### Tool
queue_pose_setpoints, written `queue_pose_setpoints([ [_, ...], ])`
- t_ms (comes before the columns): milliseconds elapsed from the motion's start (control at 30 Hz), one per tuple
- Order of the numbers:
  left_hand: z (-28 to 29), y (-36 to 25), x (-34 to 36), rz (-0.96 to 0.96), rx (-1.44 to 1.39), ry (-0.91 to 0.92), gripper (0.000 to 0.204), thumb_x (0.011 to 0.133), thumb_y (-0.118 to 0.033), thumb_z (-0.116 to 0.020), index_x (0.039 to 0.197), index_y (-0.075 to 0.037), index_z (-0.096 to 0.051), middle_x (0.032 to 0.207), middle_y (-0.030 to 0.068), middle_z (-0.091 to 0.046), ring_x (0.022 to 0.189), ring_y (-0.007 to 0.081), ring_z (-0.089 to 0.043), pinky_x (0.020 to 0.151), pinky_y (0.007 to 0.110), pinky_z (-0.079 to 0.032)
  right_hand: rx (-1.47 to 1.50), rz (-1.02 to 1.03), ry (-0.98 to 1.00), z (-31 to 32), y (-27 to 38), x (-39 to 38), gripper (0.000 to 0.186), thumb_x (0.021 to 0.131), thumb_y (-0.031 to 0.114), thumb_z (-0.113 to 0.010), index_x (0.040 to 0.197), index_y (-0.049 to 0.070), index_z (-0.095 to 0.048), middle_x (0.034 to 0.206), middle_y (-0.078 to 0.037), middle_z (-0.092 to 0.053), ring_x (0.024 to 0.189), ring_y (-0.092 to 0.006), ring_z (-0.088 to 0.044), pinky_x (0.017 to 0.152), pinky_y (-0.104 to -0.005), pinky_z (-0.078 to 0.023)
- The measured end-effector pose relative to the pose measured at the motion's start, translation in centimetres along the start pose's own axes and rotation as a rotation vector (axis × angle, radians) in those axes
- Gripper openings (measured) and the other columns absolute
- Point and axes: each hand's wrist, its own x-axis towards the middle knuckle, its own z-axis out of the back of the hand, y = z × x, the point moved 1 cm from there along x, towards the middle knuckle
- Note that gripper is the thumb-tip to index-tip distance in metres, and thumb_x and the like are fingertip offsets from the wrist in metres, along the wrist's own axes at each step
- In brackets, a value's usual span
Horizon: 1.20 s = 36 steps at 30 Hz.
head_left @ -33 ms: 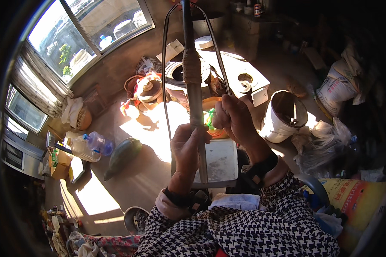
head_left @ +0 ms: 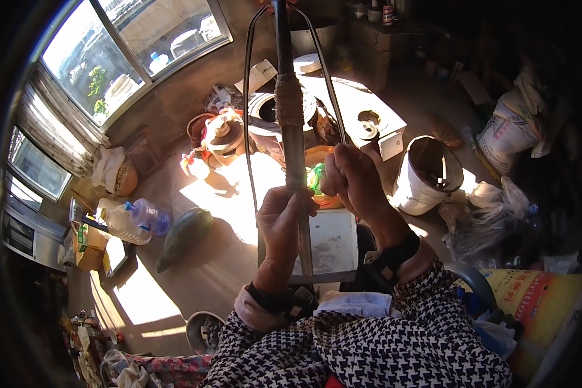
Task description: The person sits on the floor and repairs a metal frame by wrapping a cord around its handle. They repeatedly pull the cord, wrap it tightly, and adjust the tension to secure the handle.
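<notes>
In front of me a long straight pole [head_left: 294,152] runs from the top of the view down toward my lap. Its upper part is dark, with a band of wound cord [head_left: 289,100] below that; the rest is paler. My left hand [head_left: 279,220] is closed round the lower part, thumb pressed on its front. My right hand [head_left: 355,178] is a fist just right of the pole, beside the lower end of a black bent rod or cable [head_left: 332,97]. Whatever the right fingers hold is hidden. Below the hands lies a pale flat board [head_left: 333,242].
A green melon-shaped thing [head_left: 186,238] and plastic jugs [head_left: 150,216] lie on the floor at left. Beyond the pole are a round stove-like drum [head_left: 263,110] and a lidded pot [head_left: 225,134]. At right stand a white bucket [head_left: 404,194] and sacks [head_left: 507,123].
</notes>
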Motion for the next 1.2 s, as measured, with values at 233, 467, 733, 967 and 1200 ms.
queue_pose_setpoints([
  [233, -0.4, 0.2, -0.1, -0.012, 0.05, -0.043, 0.003, 0.089, -0.002, -0.057, 0.09, 0.0, -0.056, 0.081, 0.0121, -0.066, 0.064, 0.0166, -0.062, 0.058, 0.028, -0.05, -0.435, 0.026, -0.064, -2.6, 3.3, -1.5, 0.034, 0.097, 0.031, -0.049, 0.074, 0.006, -0.045, 0.06, -0.001, -0.045, 0.052, -0.0099, -0.045, 0.05, -0.0263, -0.038],
  [467, 0.1, 1.1, 0.0, -0.134, -0.005, -0.01, 0.014, 0.089, -0.006, -0.058, 0.102, 0.0, -0.055, 0.086, 0.0055, -0.063, 0.077, 0.0134, -0.061, 0.067, 0.025, -0.049, -1.062, 0.529, 0.373, -6.6, 3.7, -3.4, 0.024, 0.09, 0.017, -0.058, 0.075, 0.003, -0.046, 0.068, -0.009, -0.049, 0.06, -0.0245, -0.052, 0.057, -0.0338, -0.043],
  [733, -0.5, 2.6, 0.5, -0.01, 0.258, -0.047, 0.018, 0.09, -0.013, -0.06, 0.101, -0.002, -0.051, 0.087, 0.0069, -0.062, 0.073, 0.0112, -0.059, 0.065, 0.023, -0.048, -1.56, 0.82, 0.528, -12.0, -1.1, -0.9, 0.02, 0.081, 0.02, -0.062, 0.075, 0.003, -0.052, 0.073, -0.009, -0.052, 0.07, -0.0242, -0.055, 0.064, -0.0369, -0.046],
  [967, -2.4, 3.2, -0.1, -0.147, 0.042, -0.045, 0.012, 0.09, -0.005, -0.058, 0.1, -0.005, -0.051, 0.086, 0.0062, -0.061, 0.069, 0.0096, -0.056, 0.062, 0.023, -0.045, -1.564, 0.595, 0.695, -14.4, -7.1, 1.4, 0.015, 0.08, 0.016, -0.055, 0.074, 0.002, -0.056, 0.074, -0.012, -0.055, 0.074, -0.0249, -0.056, 0.067, -0.0356, -0.048],
  [1200, 2.0, 4.4, -3.0, 0.12, -0.049, 0.195, 0.033, 0.094, -0.015, -0.053, 0.121, -0.002, -0.039, 0.111, 0.0084, -0.049, 0.096, 0.0143, -0.05, 0.082, 0.029, -0.042, -1.163, 0.397, 0.414, -14.0, -7.0, 3.8, 0.024, 0.089, 0.018, -0.057, 0.083, -0.005, -0.051, 0.078, -0.023, -0.055, 0.073, -0.0407, -0.057, 0.064, -0.0455, -0.047],
])
